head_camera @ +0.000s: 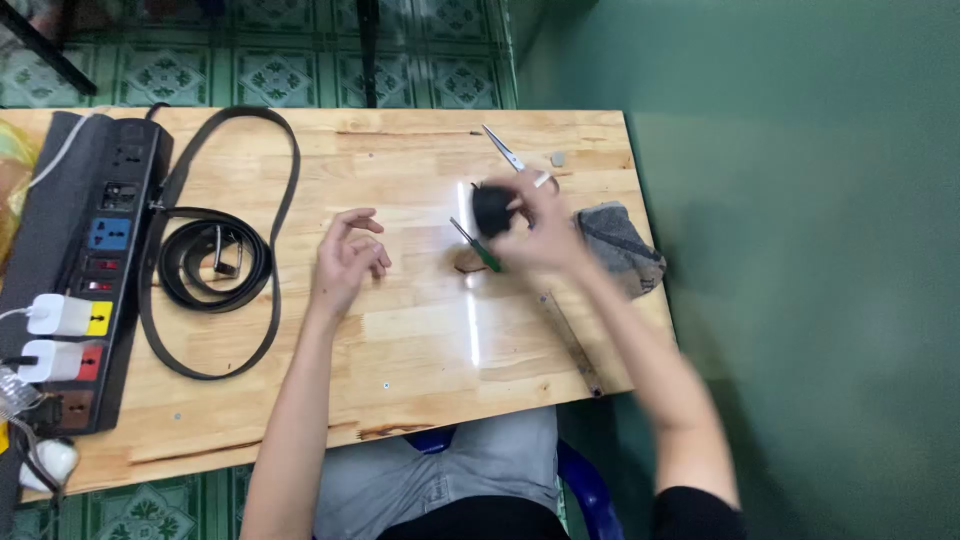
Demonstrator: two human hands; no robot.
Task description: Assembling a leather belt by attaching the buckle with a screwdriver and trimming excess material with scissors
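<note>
My right hand [540, 235] is blurred over the right part of the wooden table [420, 340] and grips a small round black object [491, 207]. Just below it lie a green-handled screwdriver [478, 248] and a small brown piece [468, 262]. My left hand [347, 258] hovers over the middle of the table with its fingers curled and apart, holding nothing. A black belt [215, 255], partly coiled, lies to its left.
Scissors [506, 150] lie near the far edge, with a small grey piece [558, 158] beside them. A grey cloth pouch [620, 245] sits at the right edge, a metal ruler [572, 343] below it. A black power strip [85, 270] with white chargers runs along the left.
</note>
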